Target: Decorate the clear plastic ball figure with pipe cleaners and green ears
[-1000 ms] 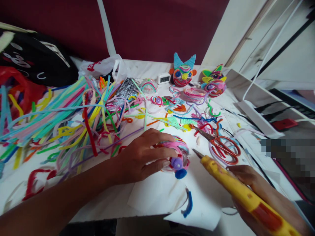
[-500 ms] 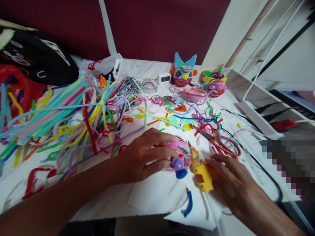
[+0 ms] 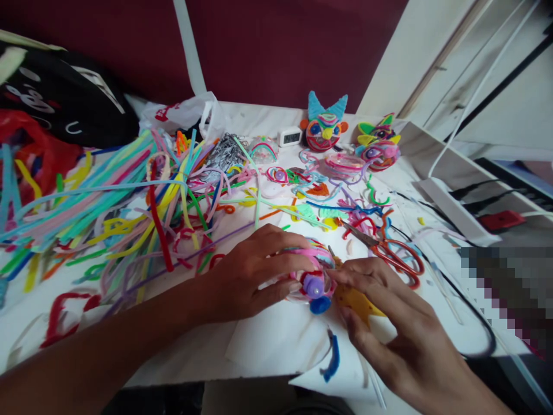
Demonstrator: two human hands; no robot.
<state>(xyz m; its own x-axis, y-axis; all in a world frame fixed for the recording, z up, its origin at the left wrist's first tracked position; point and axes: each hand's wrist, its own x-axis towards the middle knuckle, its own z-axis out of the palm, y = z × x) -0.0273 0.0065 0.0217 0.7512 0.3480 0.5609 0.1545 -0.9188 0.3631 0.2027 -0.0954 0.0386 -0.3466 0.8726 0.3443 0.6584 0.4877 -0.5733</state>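
Two hands met at one pipe-cleaner figure (image 3: 311,275): the left hand (image 3: 250,271) lay palm down, fingers curled gripping it, while the right hand (image 3: 389,323), fingers bent, covered one yellow glue gun (image 3: 356,300) just beside it. One pair of red scissors (image 3: 391,253) lay beyond the right fingertips, two finished figures farther back.

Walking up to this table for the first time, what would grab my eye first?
Probably the huge tangle of bright pipe cleaners spread over the table's left half. Next, at centre front, the left hand steadying a small pipe-cleaner figure while the right hand brings a yellow glue gun up against it. At the back stand two finished colourful faces, with red scissors nearer.
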